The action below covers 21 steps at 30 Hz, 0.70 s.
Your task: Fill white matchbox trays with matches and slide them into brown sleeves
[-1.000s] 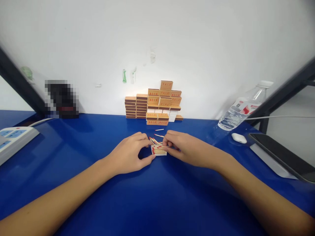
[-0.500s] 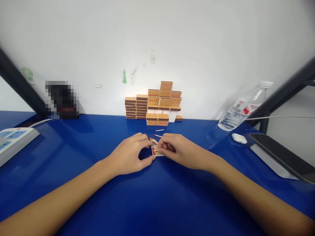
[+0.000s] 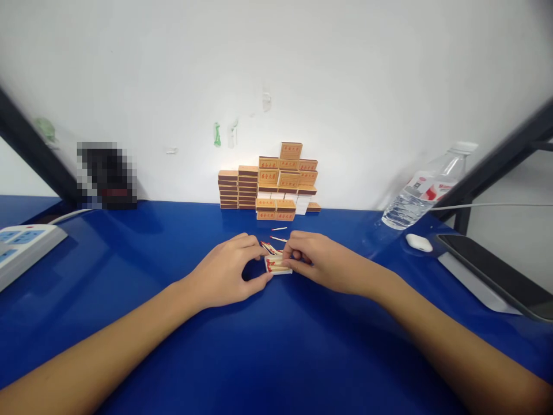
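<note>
A small white matchbox tray (image 3: 281, 273) lies on the blue table, with several red-headed matches (image 3: 273, 264) side by side in it. My left hand (image 3: 231, 268) steadies the tray's left end between thumb and index finger. Over its right end, my right hand (image 3: 309, 256) pinches thumb and forefinger together on the tail of a match; the fingers partly hide it. Just behind the tray sits a loose pile of matches (image 3: 268, 248), partly covered by my right fingers. Farther back lie two single matches, one (image 3: 279, 229) in plain view.
Stacked matchboxes (image 3: 268, 176) stand against the white wall. At right are a tilted water bottle (image 3: 425, 187), a white earbud case (image 3: 419, 242) and a dark phone (image 3: 496, 274) on a white block. A power strip (image 3: 30, 251) lies at left, near a pixelated dark object (image 3: 108, 176).
My right hand has shifted slightly right and back along the tray, uncovering more of the matches in it. My left hand keeps its place at the tray's left end.
</note>
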Each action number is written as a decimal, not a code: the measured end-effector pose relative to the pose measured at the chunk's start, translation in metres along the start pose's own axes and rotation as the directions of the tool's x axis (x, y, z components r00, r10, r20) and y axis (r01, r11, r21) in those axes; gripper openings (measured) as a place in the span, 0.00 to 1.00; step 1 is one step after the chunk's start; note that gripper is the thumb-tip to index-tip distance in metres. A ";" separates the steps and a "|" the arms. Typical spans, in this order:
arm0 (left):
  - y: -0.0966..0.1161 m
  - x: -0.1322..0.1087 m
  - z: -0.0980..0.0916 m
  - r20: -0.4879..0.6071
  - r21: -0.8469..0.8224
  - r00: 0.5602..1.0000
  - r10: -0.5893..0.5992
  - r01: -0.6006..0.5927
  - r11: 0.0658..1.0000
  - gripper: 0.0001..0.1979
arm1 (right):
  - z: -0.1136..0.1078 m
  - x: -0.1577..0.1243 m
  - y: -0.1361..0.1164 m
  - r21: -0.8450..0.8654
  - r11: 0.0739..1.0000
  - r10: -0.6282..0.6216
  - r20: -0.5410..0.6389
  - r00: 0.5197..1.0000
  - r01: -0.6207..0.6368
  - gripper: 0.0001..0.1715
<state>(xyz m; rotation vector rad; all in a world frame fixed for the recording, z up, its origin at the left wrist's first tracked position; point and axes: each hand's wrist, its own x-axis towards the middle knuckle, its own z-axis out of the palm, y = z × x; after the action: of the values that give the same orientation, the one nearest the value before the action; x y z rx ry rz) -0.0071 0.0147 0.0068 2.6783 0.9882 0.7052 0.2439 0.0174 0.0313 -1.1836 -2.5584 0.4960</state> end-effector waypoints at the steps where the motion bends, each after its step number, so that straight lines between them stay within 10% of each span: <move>1: 0.000 0.000 0.000 -0.001 -0.001 1.000 -0.001 0.001 1.000 0.11 | 0.000 0.000 0.000 0.006 1.000 0.000 -0.004 1.000 0.000 0.07; 13: 0.001 -0.001 -0.001 -0.003 -0.018 1.000 0.005 -0.005 1.000 0.11 | 0.000 0.001 -0.003 0.042 0.999 -0.030 -0.078 0.996 0.033 0.07; 21: 0.015 -0.002 -0.005 0.065 -0.138 0.997 0.042 -0.033 0.990 0.09 | 0.010 0.009 0.002 -0.019 0.987 0.150 -0.242 0.959 -0.159 0.07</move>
<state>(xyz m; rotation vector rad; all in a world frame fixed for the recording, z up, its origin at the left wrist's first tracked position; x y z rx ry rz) -0.0023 0.0022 0.0154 2.5897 0.8429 0.6591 0.2355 0.0237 0.0222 -1.3739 -2.2922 0.3160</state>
